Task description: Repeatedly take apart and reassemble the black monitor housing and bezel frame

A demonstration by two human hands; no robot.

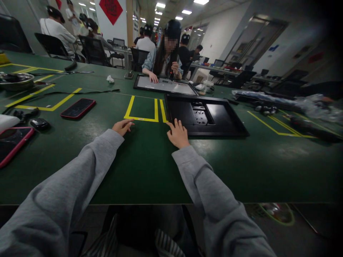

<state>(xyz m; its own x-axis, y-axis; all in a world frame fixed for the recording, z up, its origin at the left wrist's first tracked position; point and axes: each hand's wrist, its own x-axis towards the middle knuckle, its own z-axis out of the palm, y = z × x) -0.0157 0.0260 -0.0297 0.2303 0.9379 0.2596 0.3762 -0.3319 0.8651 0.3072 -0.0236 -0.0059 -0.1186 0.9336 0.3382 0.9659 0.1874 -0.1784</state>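
Observation:
My left hand (123, 126) rests over the green table (144, 164), just below a yellow tape outline (142, 119). Its fingers stretch out to the right and hold nothing. Fingers spread, my right hand (178, 134) is at the near left corner of a black monitor back cover (227, 117). Whether the fingertips press on the cover or only hover, I cannot tell. The cover lies flat, hollow side up, with a rectangular opening at its middle that shows small black pieces.
Across the table a person (166, 53) rests a hand on a grey panel (174, 86). To my left lie a pink-edged phone (78, 109), another phone (16, 144), a black mouse-like object (39, 124) and a metal bowl (16, 81). Plastic wrapping (313, 107) lies at right.

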